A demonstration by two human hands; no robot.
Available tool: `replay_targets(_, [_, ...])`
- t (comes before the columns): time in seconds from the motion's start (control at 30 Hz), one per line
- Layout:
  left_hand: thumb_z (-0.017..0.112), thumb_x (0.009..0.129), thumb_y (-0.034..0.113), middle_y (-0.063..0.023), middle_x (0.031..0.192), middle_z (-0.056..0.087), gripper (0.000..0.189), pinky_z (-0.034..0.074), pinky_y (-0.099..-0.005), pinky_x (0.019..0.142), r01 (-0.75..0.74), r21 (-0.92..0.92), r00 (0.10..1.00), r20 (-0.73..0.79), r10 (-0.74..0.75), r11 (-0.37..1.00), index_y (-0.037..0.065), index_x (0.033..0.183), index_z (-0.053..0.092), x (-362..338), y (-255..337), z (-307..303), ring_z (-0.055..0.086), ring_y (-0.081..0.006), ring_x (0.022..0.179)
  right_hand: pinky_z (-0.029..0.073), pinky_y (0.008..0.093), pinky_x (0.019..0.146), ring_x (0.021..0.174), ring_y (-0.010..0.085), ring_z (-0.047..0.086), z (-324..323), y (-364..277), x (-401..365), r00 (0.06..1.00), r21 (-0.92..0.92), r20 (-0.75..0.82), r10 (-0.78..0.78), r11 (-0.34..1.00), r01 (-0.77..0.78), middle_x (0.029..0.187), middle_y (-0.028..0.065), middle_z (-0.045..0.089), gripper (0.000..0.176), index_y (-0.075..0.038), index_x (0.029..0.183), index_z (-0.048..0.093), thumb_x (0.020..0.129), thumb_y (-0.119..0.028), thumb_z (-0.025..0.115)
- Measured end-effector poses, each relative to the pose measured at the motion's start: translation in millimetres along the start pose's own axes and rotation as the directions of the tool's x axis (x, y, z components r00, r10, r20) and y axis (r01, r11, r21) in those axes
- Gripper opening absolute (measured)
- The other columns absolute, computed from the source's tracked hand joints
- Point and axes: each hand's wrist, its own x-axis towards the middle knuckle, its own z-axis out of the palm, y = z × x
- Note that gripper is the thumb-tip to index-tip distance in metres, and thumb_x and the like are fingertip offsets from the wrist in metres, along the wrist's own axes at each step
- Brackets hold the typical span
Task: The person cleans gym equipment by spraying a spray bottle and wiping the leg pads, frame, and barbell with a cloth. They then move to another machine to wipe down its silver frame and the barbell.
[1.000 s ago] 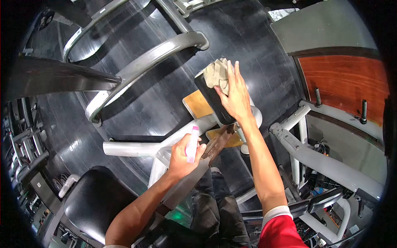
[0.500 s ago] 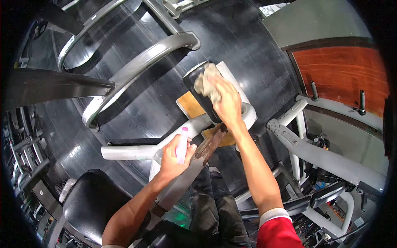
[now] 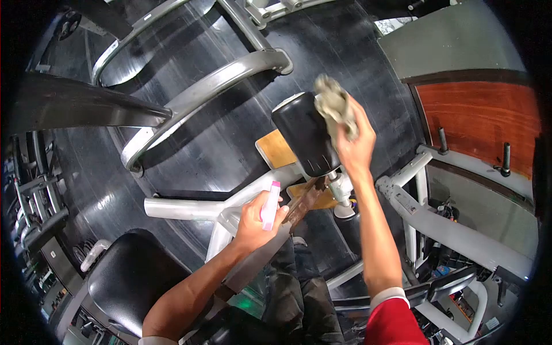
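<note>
A crumpled beige cloth (image 3: 335, 108) hangs from my right hand (image 3: 357, 141), whose fingers are closed round it. Cloth and hand are at the right side of a black padded roller (image 3: 302, 129) on a gym machine, overlapping its edge in this view. My left hand (image 3: 256, 221) is wrapped round a small bottle with a pink top (image 3: 271, 206), held upright over the machine's grey metal beam (image 3: 261, 256). Part of that beam is brown and worn near the roller.
Wooden foot plates (image 3: 276, 149) sit below the roller. A black padded seat (image 3: 132, 282) is at lower left. Curved grey frame tubes (image 3: 224, 72) stand on the dark floor (image 3: 195, 149). At right are a white frame (image 3: 454, 218) and a reddish wood panel (image 3: 471, 118).
My right hand has moved the cloth rightward, from the top of the roller to its right side. The roller's black surface now shows more. My left hand still holds the bottle.
</note>
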Motion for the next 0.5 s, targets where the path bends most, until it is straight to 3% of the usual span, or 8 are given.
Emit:
replay_targets(0.03, [0.068, 0.087, 0.007, -0.0029, 0.080, 0.060, 0.017, 0.047, -0.0245, 0.066, -0.003, 0.006, 1.000, 0.008, 0.003, 1.000, 0.002, 0.100, 0.058, 0, -1, 1, 0.056, -0.0084, 0.072, 0.043, 0.0379, 0.105, 0.125, 0.0310, 0.055, 19, -5, 16, 0.997, -0.037, 0.013, -0.078, 0.996, 0.078, 0.135, 0.0150, 0.057, 0.059, -0.010, 0.129, 0.060, 0.073, 0.007, 0.061])
replay_targets(0.1, [0.068, 0.087, 0.007, -0.0030, 0.080, 0.060, 0.018, 0.047, -0.0245, 0.066, 0.001, 0.015, 1.000, 0.025, -0.001, 1.000, 0.001, 0.100, 0.058, -1, 5, 0, 0.056, -0.0084, 0.072, 0.039, 0.0418, 0.109, 0.131, 0.0335, 0.048, 69, 10, 24, 0.992, -0.126, 0.125, -0.032, 0.991, 0.048, 0.135, 0.0151, 0.056, 0.056, -0.013, 0.129, 0.061, 0.075, 0.001, 0.064])
replay_targets(0.13, [0.069, 0.087, 0.007, -0.0031, 0.081, 0.060, 0.018, 0.047, -0.0246, 0.066, 0.005, 0.023, 0.999, 0.046, -0.006, 1.000, 0.001, 0.101, 0.058, -1, 7, 0, 0.056, -0.0085, 0.072, 0.038, 0.0432, 0.108, 0.129, 0.0328, 0.049, 86, 25, 18, 0.957, -0.416, 0.283, -0.066, 0.890, 0.185, 0.132, 0.0152, 0.058, 0.051, -0.014, 0.124, 0.064, 0.075, 0.000, 0.062])
replay_targets(0.17, [0.069, 0.087, 0.007, -0.0031, 0.081, 0.060, 0.018, 0.047, -0.0246, 0.066, 0.007, 0.024, 0.999, 0.053, -0.009, 1.000, 0.001, 0.101, 0.058, -1, 5, 0, 0.056, -0.0085, 0.072, 0.037, 0.0448, 0.108, 0.129, 0.0311, 0.049, 93, 18, 14, 0.954, -0.508, 0.284, -0.092, 0.830, 0.232, 0.129, 0.0138, 0.060, 0.047, -0.014, 0.121, 0.064, 0.076, 0.000, 0.059])
replay_targets(0.27, [0.069, 0.087, 0.007, -0.0031, 0.081, 0.060, 0.018, 0.047, -0.0245, 0.065, -0.062, 0.012, 0.998, 0.011, 0.062, 0.998, 0.001, 0.101, 0.058, 0, -1, 3, 0.056, -0.0086, 0.071, 0.035, 0.0458, 0.110, 0.131, 0.0302, 0.047, 84, 10, -3, 0.966, -0.515, 0.255, -0.051, 0.838, 0.180, 0.132, 0.0115, 0.058, 0.052, -0.013, 0.120, 0.064, 0.070, 0.002, 0.065])
replay_targets(0.33, [0.072, 0.084, 0.009, -0.0092, 0.074, 0.063, 0.019, 0.050, -0.0305, 0.062, -0.058, -0.007, 0.997, -0.053, 0.057, 0.998, 0.001, 0.097, 0.060, 1, 0, 4, 0.063, -0.0153, 0.066, 0.035, 0.0457, 0.112, 0.132, 0.0296, 0.046, 55, 0, -25, 0.936, -0.472, 0.339, -0.101, 0.842, 0.261, 0.136, 0.0087, 0.055, 0.060, -0.013, 0.119, 0.064, 0.062, 0.005, 0.070])
replay_targets(0.4, [0.071, 0.085, 0.008, -0.0063, 0.077, 0.062, 0.019, 0.049, -0.0284, 0.064, -0.024, -0.014, 0.999, -0.021, 0.024, 1.000, 0.001, 0.098, 0.059, 1, 4, 2, 0.061, -0.0121, 0.070, 0.034, 0.0461, 0.113, 0.134, 0.0284, 0.043, 28, 5, -53, 0.923, -0.466, 0.383, -0.029, 0.857, 0.221, 0.141, 0.0064, 0.052, 0.067, -0.013, 0.119, 0.064, 0.055, 0.006, 0.073])
replay_targets(0.5, [0.069, 0.087, 0.007, -0.0041, 0.080, 0.062, 0.018, 0.048, -0.0267, 0.066, 0.037, -0.018, 0.999, 0.014, -0.037, 0.999, 0.002, 0.100, 0.058, 1, 5, 0, 0.058, -0.0094, 0.073, 0.041, 0.0409, 0.109, 0.129, 0.0268, 0.050, -13, 14, -93, 0.932, -0.478, 0.361, 0.036, 0.865, 0.151, 0.133, 0.0043, 0.059, 0.063, -0.013, 0.115, 0.066, 0.057, 0.010, 0.069])
